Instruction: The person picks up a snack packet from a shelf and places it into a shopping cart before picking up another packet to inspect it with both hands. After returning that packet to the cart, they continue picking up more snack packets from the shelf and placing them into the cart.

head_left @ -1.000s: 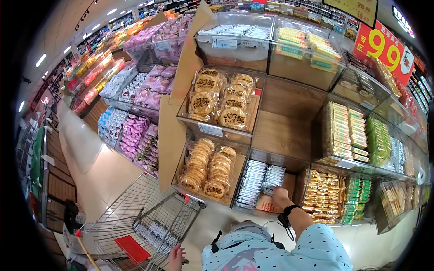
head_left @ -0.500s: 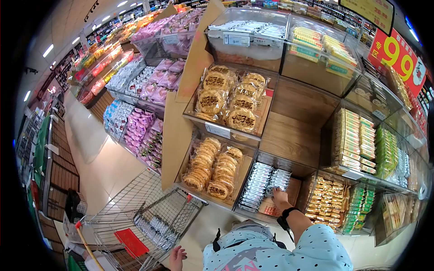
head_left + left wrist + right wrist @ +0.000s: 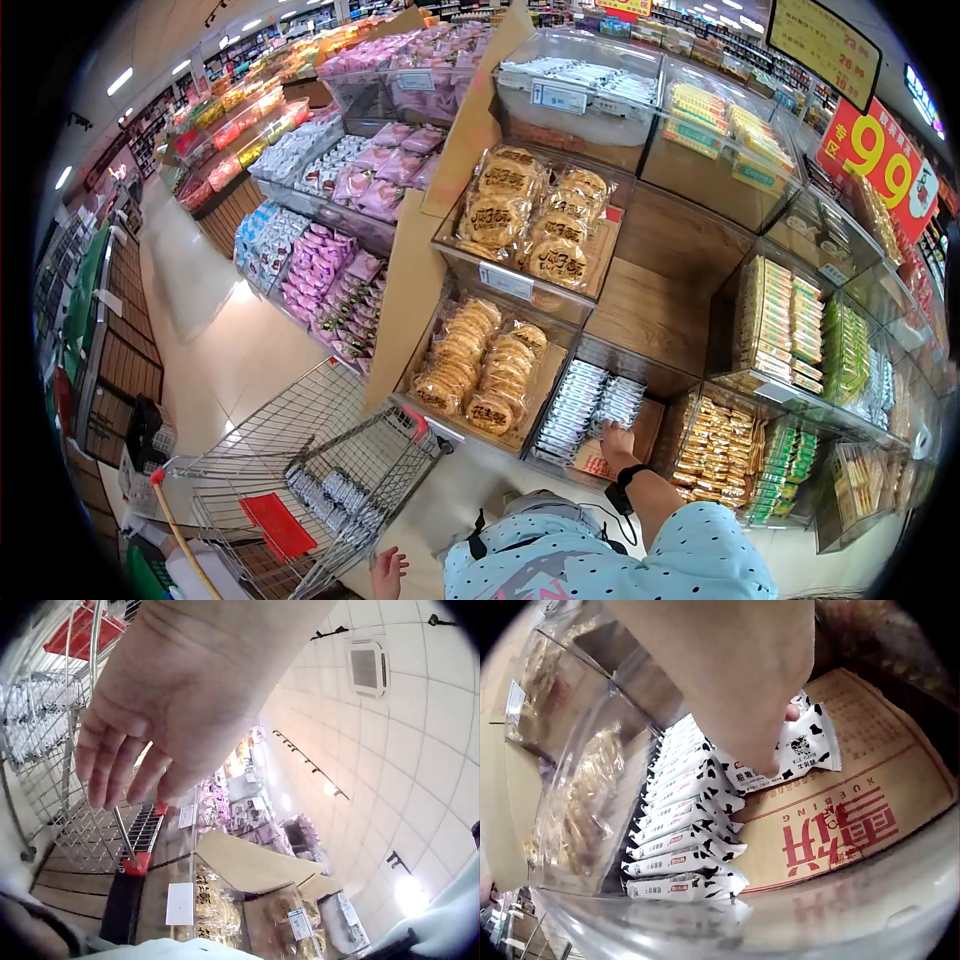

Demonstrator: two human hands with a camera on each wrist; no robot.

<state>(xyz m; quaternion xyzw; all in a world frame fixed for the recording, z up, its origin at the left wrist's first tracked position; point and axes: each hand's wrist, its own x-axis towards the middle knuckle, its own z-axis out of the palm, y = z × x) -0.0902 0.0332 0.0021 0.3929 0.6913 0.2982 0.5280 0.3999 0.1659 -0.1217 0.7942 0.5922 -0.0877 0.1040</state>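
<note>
In the right wrist view, the right hand point(image 3: 742, 697) reaches into a clear bin, thumb and a fingertip at the edges of a white packet with black cow spots point(image 3: 806, 746). Left of it runs a row of matching packets point(image 3: 682, 840); printed cardboard point(image 3: 832, 832) lines the bin floor. The head view has the right hand point(image 3: 618, 442) at the near end of the shorter packet row point(image 3: 620, 398). Beside the cart point(image 3: 330, 440), the left hand point(image 3: 388, 572) hangs empty with relaxed fingers. Similar white packets point(image 3: 335, 500) lie inside the cart.
Bagged round cookies point(image 3: 465, 350) fill the bin to the left, gold-wrapped snacks point(image 3: 720, 440) the one to the right. An empty wooden compartment point(image 3: 655, 290) is above. Tall cardboard point(image 3: 410, 290) stands beside purple packs point(image 3: 315, 270).
The head view has shifted, so the shelves sit further right in it. The right hand stays at the shorter packet row; the left hand still hangs beside the cart.
</note>
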